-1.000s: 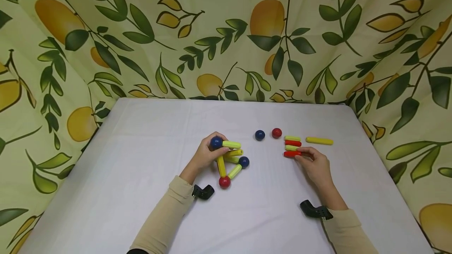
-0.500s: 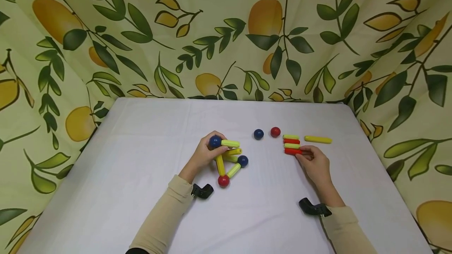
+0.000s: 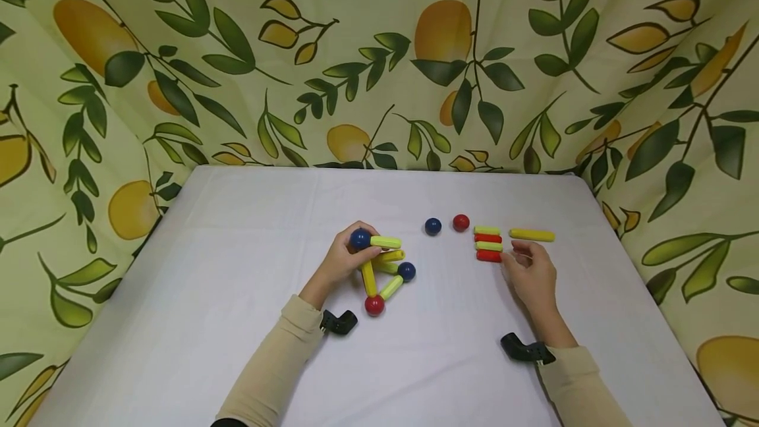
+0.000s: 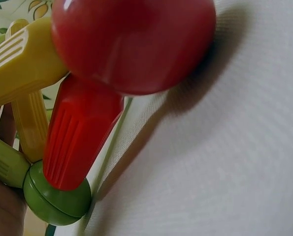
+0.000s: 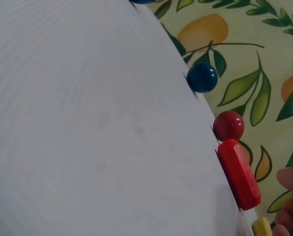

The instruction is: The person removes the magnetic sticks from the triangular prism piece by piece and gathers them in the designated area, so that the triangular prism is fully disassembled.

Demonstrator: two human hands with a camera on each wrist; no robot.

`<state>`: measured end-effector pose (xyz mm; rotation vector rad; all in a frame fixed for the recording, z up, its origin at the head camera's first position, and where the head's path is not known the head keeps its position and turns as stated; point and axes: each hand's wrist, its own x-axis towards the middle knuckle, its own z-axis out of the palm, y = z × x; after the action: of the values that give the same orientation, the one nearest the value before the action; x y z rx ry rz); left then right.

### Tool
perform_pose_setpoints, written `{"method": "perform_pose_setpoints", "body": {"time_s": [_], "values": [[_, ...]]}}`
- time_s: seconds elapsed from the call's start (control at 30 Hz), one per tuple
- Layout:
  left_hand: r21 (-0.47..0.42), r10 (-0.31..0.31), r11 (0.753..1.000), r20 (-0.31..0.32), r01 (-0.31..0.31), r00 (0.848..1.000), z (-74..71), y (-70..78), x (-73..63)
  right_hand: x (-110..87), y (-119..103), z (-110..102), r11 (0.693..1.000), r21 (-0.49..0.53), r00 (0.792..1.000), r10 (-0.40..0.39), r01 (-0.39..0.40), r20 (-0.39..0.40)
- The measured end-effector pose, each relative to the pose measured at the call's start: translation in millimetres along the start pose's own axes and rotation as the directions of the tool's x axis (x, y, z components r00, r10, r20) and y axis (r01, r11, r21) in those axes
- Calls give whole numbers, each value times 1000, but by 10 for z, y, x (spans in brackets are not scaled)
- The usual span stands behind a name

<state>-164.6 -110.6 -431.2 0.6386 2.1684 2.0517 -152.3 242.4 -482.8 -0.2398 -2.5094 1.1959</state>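
My left hand [image 3: 340, 262] grips a ball-and-stick building toy by its upper left part, thumb by the blue ball [image 3: 360, 238]. The toy joins yellow sticks [image 3: 369, 279] and light green sticks [image 3: 391, 288] with a red ball [image 3: 374, 306] at its near corner. In the left wrist view a red stick [image 4: 80, 137] links that red ball to a green ball [image 4: 57, 196]. My right hand [image 3: 534, 279] holds nothing; its loosely bent fingers are just right of a loose red stick [image 3: 489, 256]. The right wrist view shows the fingertips [image 5: 291, 178] apart from it.
Light green and red sticks [image 3: 488, 238] lie in a neat row beyond the nearest red one. A loose blue ball [image 3: 433, 227], a red ball [image 3: 460, 223] and a longer yellow stick [image 3: 532, 234] lie farther back. A patterned curtain [image 3: 379, 58] borders the white table [image 3: 267, 203].
The right fingers pushed the nearest red stick up against the row, then let go and drew slightly right. The left hand and the toy stayed in place.
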Motion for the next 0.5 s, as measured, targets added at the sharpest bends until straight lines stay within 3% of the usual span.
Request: {"method": "perform_pose_setpoints", "body": {"time_s": [0.17, 0.5], "values": [[-2, 4, 1000, -3, -4, 1000, -10, -1, -11, 1, -49, 1, 995, 61, 996, -77, 80, -47], [-11, 13, 1000, 3, -13, 1000, -16, -13, 0, -83, -303, 50, 986, 136, 984, -114, 95, 134]]}}
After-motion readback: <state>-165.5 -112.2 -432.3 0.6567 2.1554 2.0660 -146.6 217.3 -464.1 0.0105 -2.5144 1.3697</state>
